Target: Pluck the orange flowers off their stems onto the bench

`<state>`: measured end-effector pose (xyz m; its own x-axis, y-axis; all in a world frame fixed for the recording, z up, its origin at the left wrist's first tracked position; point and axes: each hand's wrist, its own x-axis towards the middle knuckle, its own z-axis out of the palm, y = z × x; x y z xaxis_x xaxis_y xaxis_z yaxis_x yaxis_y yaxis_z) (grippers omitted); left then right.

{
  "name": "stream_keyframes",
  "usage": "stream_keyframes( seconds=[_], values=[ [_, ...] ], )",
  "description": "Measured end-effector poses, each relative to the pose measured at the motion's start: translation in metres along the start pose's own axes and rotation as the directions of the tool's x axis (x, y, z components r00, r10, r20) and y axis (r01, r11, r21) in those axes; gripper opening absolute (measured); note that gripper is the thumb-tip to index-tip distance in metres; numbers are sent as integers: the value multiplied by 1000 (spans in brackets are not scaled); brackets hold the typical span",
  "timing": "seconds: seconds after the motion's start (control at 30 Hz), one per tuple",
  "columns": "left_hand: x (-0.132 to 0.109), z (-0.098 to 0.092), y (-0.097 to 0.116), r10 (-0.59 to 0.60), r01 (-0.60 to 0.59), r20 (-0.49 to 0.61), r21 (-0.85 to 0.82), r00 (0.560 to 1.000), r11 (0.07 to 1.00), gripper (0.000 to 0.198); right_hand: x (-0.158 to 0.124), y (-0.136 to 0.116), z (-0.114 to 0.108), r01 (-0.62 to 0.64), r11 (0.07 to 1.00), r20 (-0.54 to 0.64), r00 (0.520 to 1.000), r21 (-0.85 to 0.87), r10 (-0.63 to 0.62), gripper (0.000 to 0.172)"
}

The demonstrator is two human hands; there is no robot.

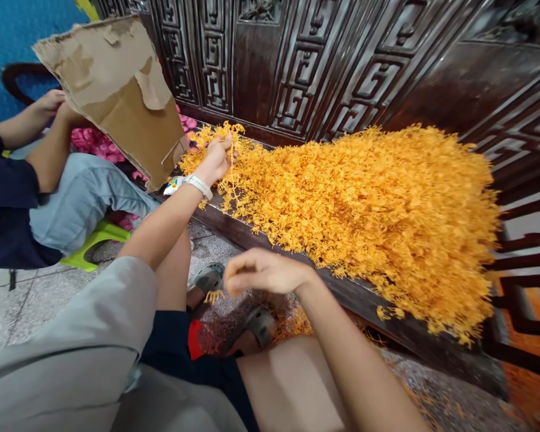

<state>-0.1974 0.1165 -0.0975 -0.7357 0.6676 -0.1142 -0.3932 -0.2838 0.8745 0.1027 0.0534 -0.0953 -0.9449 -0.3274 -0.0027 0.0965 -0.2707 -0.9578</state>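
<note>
My left hand (pixel 218 159) grips a thin sprig of orange-yellow plastic-looking pieces (pixel 231 174) at the near end of a large heap of the same sprigs (pixel 364 222). A white wristband sits on that wrist. The heap lies on a dark wooden ledge (pixel 247 231). My right hand (pixel 265 270) hangs in the air below the ledge with its fingers curled. A small orange sprig (pixel 213 296) shows just beside its fingertips, and I cannot tell whether the hand holds it.
A torn cardboard sheet (pixel 117 96) leans near the heap, before a carved dark wooden panel (pixel 306 66). A seated person's jeans-clad leg (pixel 83 204) and a green stool (pixel 101 237) are at left, beside pink flowers (pixel 94 141). Orange bits lie around my sandals (pixel 256 327).
</note>
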Motion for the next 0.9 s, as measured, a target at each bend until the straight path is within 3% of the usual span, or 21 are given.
stream_keyframes(
  seconds=[0.03,0.07,0.1,0.13,0.17,0.2,0.23,0.3,0.4,0.47,0.53,0.73,0.9],
  values=[
    [-1,0,0,4,-4,0,-8,1000,1000,28,-11,-9,-10,152,987,-183,973,52,-140,27],
    [-2,0,-1,9,-9,0,-18,1000,1000,28,-22,-17,-20,313,947,-394,880,66,-264,27],
    [-3,0,-2,13,-13,4,-28,1000,1000,29,-31,-22,-30,447,894,-591,732,41,-339,26],
    [-4,0,-3,17,-17,13,-36,1000,999,29,-40,-24,-40,527,850,-740,572,2,-353,25],
    [-5,1,-5,21,-19,28,-41,999,999,28,-47,-24,-49,550,835,-837,445,-25,-319,24],
    [-7,2,-7,24,-22,50,-43,998,999,28,-52,-20,-56,532,847,-891,371,-25,-259,23],
    [-9,4,-9,24,-21,76,-41,997,999,28,-55,-15,-62,490,872,-920,344,5,-188,22],
    [-15,9,-14,9,-6,134,-25,991,1000,27,-53,-1,-66,367,926,-927,371,93,-54,26],
    [-30,22,-24,-39,38,186,8,982,999,20,-38,14,-61,171,976,-879,475,134,37,52],
    [-43,32,-31,-77,73,202,26,976,997,16,-27,17,-56,149,979,-843,536,137,36,62],
    [-55,42,-38,-106,100,212,38,971,994,18,-20,15,-54,215,963,-827,563,161,13,60],
    [-69,58,-48,-130,128,227,25,965,991,26,-19,8,-67,374,900,-850,526,225,-7,37],
    [-67,61,-50,-117,115,179,25,977,993,30,-18,13,-73,465,847,-882,471,255,7,43]
  ],
)
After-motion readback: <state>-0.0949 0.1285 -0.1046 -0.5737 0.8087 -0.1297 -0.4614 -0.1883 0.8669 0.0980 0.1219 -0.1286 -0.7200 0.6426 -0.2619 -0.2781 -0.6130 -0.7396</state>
